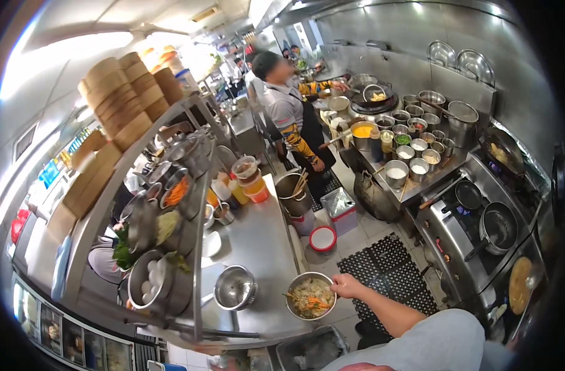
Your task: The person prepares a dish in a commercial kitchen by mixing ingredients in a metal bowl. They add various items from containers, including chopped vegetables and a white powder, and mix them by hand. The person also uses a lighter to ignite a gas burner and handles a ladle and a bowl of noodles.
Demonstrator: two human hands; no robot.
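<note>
My right hand (349, 287) is closed on the rim of a steel bowl (314, 318), held at the corner of the steel counter (267, 247). Inside the bowl lies a pale, chopped mix (310, 289) with orange carrot shreds (319, 303) and a bit of green. To its left, a second steel bowl (235, 287) sits on the counter. Below the held bowl is a dark grey bin (295, 355). My left hand does not show.
A co-worker (288, 105) stands at a wok (381, 102). Frying pans (500, 227) sit on the stove at right, beside several seasoning pots (396, 173). A steel shelf rack (199, 272) rises at left, with a pot of eggs (151, 281). A black mat (387, 272) covers the floor.
</note>
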